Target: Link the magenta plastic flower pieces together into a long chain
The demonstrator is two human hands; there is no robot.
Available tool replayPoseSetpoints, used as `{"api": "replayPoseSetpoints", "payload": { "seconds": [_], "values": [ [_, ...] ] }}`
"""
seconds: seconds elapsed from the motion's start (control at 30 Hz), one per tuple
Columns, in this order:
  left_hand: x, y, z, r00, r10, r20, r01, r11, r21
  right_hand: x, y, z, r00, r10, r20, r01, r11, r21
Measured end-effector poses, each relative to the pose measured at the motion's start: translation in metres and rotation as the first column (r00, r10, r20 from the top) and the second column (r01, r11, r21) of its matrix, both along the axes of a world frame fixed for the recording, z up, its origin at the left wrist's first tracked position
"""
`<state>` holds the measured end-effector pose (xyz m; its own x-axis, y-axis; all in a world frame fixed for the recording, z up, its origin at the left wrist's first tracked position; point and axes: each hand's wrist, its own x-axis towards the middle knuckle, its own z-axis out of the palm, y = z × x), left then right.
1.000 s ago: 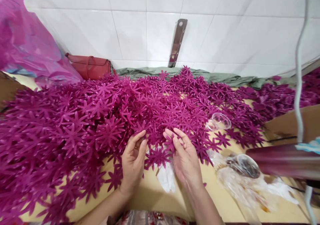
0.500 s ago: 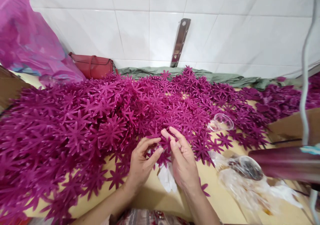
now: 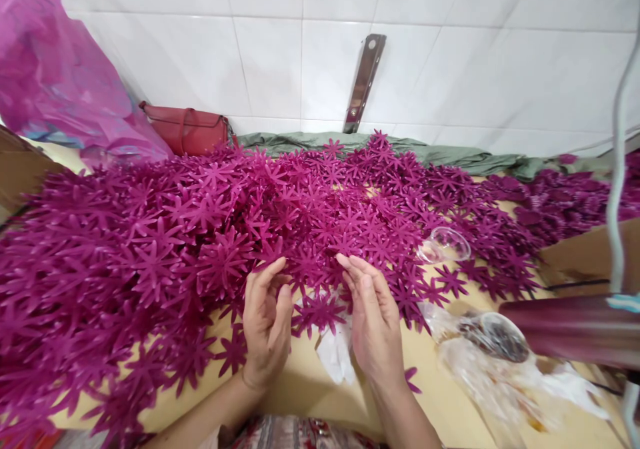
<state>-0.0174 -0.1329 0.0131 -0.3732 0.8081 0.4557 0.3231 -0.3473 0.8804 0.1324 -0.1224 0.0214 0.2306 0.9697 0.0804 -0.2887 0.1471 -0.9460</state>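
Note:
A big heap of magenta star-shaped flower cut-outs point(image 3: 200, 236) covers most of the yellow table point(image 3: 310, 389). My left hand point(image 3: 267, 322) is at the heap's near edge, palm toward me, fingers loosely curved and apart, with nothing in them. My right hand point(image 3: 373, 319) is a short way to its right, fingers stretched toward the heap, fingertips touching the flowers. One flower point(image 3: 317, 310) lies flat on the table between the hands, above a crumpled white plastic scrap point(image 3: 336, 352). A stray petal piece point(image 3: 411, 377) lies by my right wrist.
A clear plastic cup point(image 3: 445, 244) lies among the flowers at right. Clear bags with dark bits point(image 3: 493, 346) sit at front right, beside a dark maroon bar point(image 3: 575, 329) and cardboard point(image 3: 590, 256). A red bag point(image 3: 187, 129), pink plastic bag point(image 3: 60, 82), green cloth point(image 3: 450, 156) and metal bracket point(image 3: 364, 79) line the tiled wall.
Half a second ago both hands were together, pinching at a flower. They have since drawn apart, and the flower lies on the table between them.

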Motion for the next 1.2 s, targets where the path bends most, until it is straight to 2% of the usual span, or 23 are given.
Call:
{"api": "replayPoseSetpoints", "payload": {
  "seconds": [0.1, 0.2, 0.33, 0.4, 0.47, 0.53, 0.67, 0.73, 0.83, 0.9, 0.97, 1.07, 1.2],
  "values": [
    [0.000, -0.001, 0.000, 0.994, -0.113, 0.012, 0.113, 0.994, 0.005, 0.001, -0.001, 0.000, 0.996, -0.030, 0.088, 0.030, 1.000, 0.001],
    [0.005, -0.001, -0.002, 0.954, -0.262, 0.148, 0.272, 0.961, -0.048, 0.001, -0.001, 0.000, 0.985, -0.027, 0.168, 0.026, 1.000, 0.009],
    [0.015, -0.001, -0.004, 0.831, -0.344, 0.437, 0.432, 0.894, -0.117, 0.000, -0.001, 0.001, 0.981, 0.026, 0.193, -0.019, 0.999, -0.036],
    [0.018, 0.000, -0.004, 0.764, -0.372, 0.528, 0.505, 0.854, -0.130, -0.001, 0.000, 0.000, 0.986, 0.037, 0.165, -0.023, 0.996, -0.086],
    [0.019, 0.001, -0.003, 0.724, -0.374, 0.579, 0.536, 0.833, -0.133, -0.001, 0.001, 0.000, 0.990, 0.037, 0.138, -0.020, 0.992, -0.126],
    [0.018, 0.004, -0.003, 0.705, -0.346, 0.619, 0.532, 0.835, -0.139, -0.001, 0.002, -0.001, 0.992, 0.031, 0.124, -0.013, 0.990, -0.138],
    [0.015, 0.009, -0.003, 0.701, -0.281, 0.656, 0.516, 0.834, -0.195, -0.001, 0.002, -0.002, 0.992, 0.028, 0.123, -0.016, 0.995, -0.099],
    [0.014, 0.010, -0.003, 0.716, -0.280, 0.639, 0.520, 0.824, -0.222, -0.002, 0.002, -0.001, 0.983, 0.018, 0.181, -0.007, 0.998, -0.058],
    [0.015, 0.010, -0.002, 0.729, -0.280, 0.624, 0.521, 0.819, -0.241, -0.002, -0.001, 0.001, 0.909, -0.129, 0.395, 0.090, 0.989, 0.117],
    [0.016, 0.010, -0.003, 0.730, -0.277, 0.625, 0.518, 0.821, -0.242, -0.002, -0.002, 0.004, 0.793, -0.268, 0.546, 0.124, 0.950, 0.286],
    [0.016, 0.009, -0.004, 0.726, -0.274, 0.631, 0.516, 0.824, -0.236, -0.001, -0.003, 0.007, 0.680, -0.335, 0.652, 0.073, 0.916, 0.395],
    [0.016, 0.008, -0.004, 0.720, -0.286, 0.633, 0.525, 0.821, -0.226, -0.001, -0.003, 0.009, 0.605, -0.306, 0.735, -0.035, 0.912, 0.409],
    [0.015, 0.007, -0.002, 0.723, -0.321, 0.612, 0.545, 0.810, -0.219, -0.001, -0.001, 0.007, 0.606, -0.257, 0.753, -0.056, 0.930, 0.363]
  ]
}}
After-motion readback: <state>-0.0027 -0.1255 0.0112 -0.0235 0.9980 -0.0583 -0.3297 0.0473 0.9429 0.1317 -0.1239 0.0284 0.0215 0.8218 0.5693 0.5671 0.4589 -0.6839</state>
